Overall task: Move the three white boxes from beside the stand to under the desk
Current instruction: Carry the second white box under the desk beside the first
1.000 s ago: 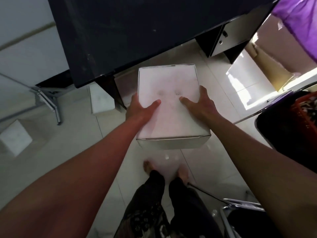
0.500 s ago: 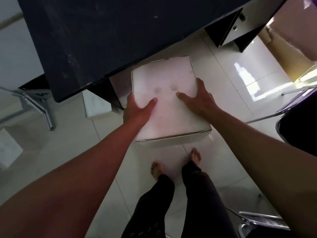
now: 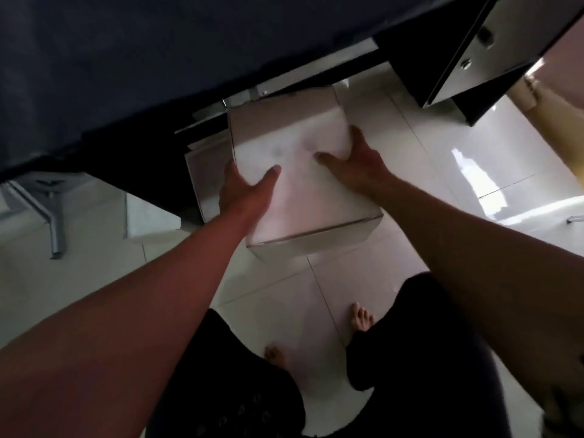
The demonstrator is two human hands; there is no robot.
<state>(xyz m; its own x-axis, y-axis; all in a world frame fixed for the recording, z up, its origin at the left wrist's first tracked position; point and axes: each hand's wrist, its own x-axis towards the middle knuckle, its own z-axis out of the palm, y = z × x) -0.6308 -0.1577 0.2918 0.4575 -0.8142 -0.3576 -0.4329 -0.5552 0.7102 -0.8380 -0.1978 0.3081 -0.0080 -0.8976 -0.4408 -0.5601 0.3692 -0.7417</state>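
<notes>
A large white box (image 3: pixel 300 181) is held low over the tiled floor, its far end reaching under the edge of the dark desk (image 3: pixel 158 64). My left hand (image 3: pixel 243 191) grips its left side with the thumb on top. My right hand (image 3: pixel 357 159) grips the right side, thumb also on top. A second white box (image 3: pixel 205 181) stands under the desk just left of the held one, partly hidden by it. A smaller white box (image 3: pixel 148 213) sits on the floor by the desk leg at the left.
A metal stand leg (image 3: pixel 47 210) rests on the floor at the far left. A dark drawer unit (image 3: pixel 467 58) with knobs closes the desk's right side. My bare feet (image 3: pixel 360 317) and dark trousers are below. Glossy floor tiles (image 3: pixel 442 172) lie to the right.
I have leaned lower and closer to the desk. The held box has moved forward and down, so its far end now sits beneath the desk edge. Both hands keep the same grip.
</notes>
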